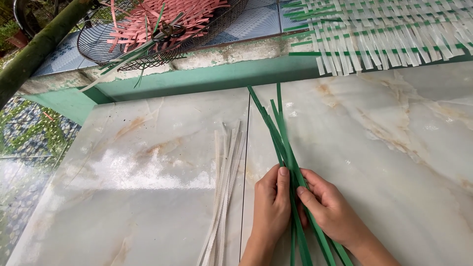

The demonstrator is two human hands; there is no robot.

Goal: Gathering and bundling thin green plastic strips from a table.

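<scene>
Green strips [285,148] lie in a loose bundle on the marble tabletop [394,148], fanning away from the person. The left hand [272,207] and right hand [329,209] both pinch the bundle, fingers [283,183] clenched on it. Just left of the green strips lie white strips [222,187]. Beyond them, a woven mat [379,34] and a wire basket [98,42].

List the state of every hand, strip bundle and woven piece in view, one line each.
Left hand: fingers pressed on the green plastic strips, which lie fanned out on the marbled tile floor.
Right hand: fingers gripping the same strips.
White plastic strips: loose bundle, flat, untouched.
White-and-green woven mat: partly woven, ends free.
Pink woven piece: unfinished, lying in a dark wire basket.
</scene>
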